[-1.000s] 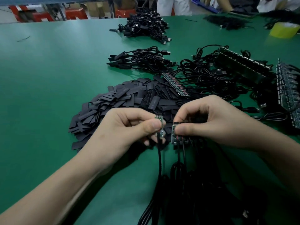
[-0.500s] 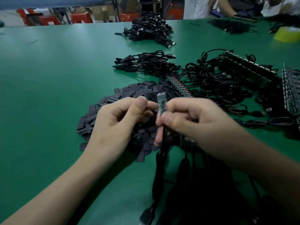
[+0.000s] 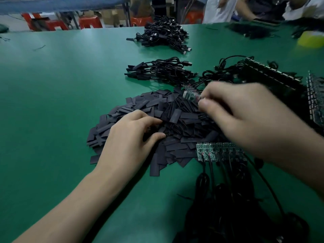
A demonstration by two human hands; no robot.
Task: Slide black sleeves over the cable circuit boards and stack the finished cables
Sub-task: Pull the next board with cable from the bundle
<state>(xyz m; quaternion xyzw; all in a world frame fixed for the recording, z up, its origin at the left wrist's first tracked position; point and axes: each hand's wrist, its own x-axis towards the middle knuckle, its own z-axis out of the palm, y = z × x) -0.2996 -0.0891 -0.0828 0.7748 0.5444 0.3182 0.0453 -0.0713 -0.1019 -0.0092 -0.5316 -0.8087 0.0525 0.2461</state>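
A heap of flat black sleeves lies on the green table. My left hand rests on the heap's near left side, its thumb and fingertips down among the sleeves; whether it holds one is hidden. My right hand hovers over the heap's right side and pinches a small bare circuit board, blurred, whose cable runs back under the hand. A strip of joined green circuit boards with cables attached lies just below my right hand. Two stacks of finished sleeved cables sit farther back.
Tangled black cables and long board racks fill the right side. Coiled cables lie at the near right. A yellow tape roll stands at the far right. Other people and red stools are beyond the table's far edge.
My left hand let go of the circuit board and dropped onto the sleeve heap. My right hand took the single board and lifted it up and to the right.
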